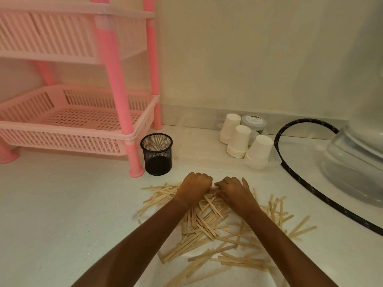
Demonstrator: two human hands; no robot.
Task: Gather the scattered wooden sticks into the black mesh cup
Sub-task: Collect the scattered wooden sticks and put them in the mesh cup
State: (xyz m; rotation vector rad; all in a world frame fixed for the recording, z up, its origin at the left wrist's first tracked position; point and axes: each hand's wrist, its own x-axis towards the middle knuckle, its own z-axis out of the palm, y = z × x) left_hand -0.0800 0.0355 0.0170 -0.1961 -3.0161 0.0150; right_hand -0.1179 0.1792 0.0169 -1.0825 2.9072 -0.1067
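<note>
Wooden sticks (209,224) scattered in a loose pile on white counter (62,204); both hands at the pile's far edge.
Left hand (194,187) and right hand (233,190) knuckles-up, side by side, fingers curled down into sticks; fingertips hidden, grip cannot be told. Beyond, left: black mesh cup (157,156), upright, apart from pile, just beside pink rack (116,90). Farther right: stacked paper cups (240,139).

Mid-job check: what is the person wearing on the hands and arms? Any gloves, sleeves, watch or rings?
Nothing shows. The left hand and right hand are bare, with no gloves and no ring visible. The left forearm and right forearm are uncovered down to the frame's edge: no sleeve, watch or bracelet in view.
</note>
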